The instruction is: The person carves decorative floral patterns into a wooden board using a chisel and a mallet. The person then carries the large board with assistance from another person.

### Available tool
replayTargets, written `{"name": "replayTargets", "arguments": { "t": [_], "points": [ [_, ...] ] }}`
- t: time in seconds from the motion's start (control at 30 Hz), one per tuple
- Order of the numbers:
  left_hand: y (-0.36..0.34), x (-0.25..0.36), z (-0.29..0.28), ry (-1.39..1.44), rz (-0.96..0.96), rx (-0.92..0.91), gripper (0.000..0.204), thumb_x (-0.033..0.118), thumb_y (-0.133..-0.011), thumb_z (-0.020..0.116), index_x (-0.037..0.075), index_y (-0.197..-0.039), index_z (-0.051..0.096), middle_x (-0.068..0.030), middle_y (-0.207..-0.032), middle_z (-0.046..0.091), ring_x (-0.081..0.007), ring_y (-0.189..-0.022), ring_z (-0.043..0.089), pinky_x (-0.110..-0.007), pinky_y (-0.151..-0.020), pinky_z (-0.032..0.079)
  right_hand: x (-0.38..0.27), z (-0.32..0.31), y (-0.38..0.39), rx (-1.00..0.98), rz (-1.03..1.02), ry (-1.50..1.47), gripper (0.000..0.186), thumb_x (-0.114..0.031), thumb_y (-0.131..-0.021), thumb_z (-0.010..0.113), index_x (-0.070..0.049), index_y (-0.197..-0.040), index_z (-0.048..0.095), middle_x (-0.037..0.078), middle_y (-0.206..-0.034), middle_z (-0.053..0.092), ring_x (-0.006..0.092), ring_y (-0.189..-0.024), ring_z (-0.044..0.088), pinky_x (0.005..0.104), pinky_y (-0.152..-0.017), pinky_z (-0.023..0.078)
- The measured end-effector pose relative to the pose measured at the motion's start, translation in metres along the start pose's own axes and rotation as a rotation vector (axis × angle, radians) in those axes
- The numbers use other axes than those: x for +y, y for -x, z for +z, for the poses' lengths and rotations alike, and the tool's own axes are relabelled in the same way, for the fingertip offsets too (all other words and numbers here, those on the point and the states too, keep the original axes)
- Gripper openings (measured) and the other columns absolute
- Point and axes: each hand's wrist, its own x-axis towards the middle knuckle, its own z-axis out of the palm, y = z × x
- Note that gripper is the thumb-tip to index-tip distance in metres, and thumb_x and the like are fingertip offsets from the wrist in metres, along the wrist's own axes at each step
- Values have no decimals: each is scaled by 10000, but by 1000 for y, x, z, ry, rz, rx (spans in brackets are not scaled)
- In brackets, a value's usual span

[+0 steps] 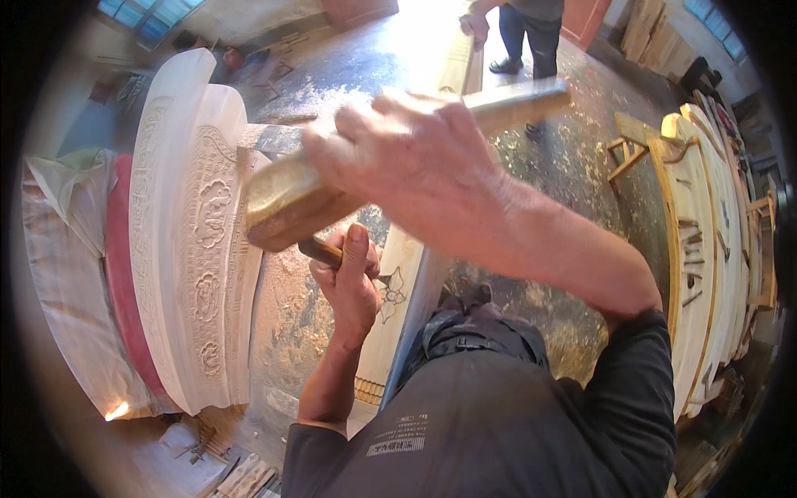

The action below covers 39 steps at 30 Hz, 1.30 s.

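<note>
My right hand, slightly blurred, is wrapped round a wooden mallet. The mallet's thick block end points left, above my left hand. That left hand is closed round a chisel, whose wooden handle sticks out toward the mallet. Its metal end shows by the little finger, close to a flower outline drawn on a pale wooden board. A small gap seems to lie between mallet and chisel handle, but I cannot tell whether they touch. Part of the board is hidden behind my right hand and the mallet.
Carved pale panels stand on the left, beside a draped cover. Wood chips litter the bench. On the right, several loose tools lie on curved boards. A co-worker stands at the far end.
</note>
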Motion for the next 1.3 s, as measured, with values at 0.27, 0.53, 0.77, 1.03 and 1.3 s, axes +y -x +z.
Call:
{"name": "replayTargets", "arguments": {
  "t": [0.27,0.53,0.77,1.03,1.3],
  "points": [
    [6,2,-14,103,26,-59,496,297,-1113,582,159,-703,340,57,-601,282,-65,-508,222,-286,-488,198,18,-24,23,-55,469,-559,598,-201,-814,870,-103,-1371,676,97,-973,781,212,-855,772,351,-777,610],
    [-13,-2,-13,28,-64,-78,445,312,-1089,630,136,-742,414,63,-588,323,-53,-486,266,-272,-466,200,19,-34,14,-6,590,-614,502,-194,-785,896,-39,-1230,724,88,-988,782,166,-871,753,328,-781,605],
    [2,-5,-10,-55,-93,-63,390,261,-1057,679,122,-742,496,60,-604,404,-52,-501,323,-268,-475,233,30,-20,13,67,162,-333,374,-108,-880,769,-116,-1251,714,64,-1068,755,193,-834,732,341,-717,604],
    [-17,-2,-10,-238,-132,-440,442,232,-1026,683,75,-662,487,37,-611,421,-61,-536,347,-284,-501,260,43,-7,16,-76,168,-164,532,-80,-834,782,-200,-1343,679,61,-1078,775,271,-867,774,392,-745,628],
    [-24,3,-27,-60,-259,-496,558,324,-1053,686,114,-584,469,94,-574,386,-23,-565,318,-289,-504,210,22,-14,10,-191,364,-389,484,-141,-815,816,-111,-1274,666,127,-1026,777,299,-900,777,414,-787,602]
  ]
}}
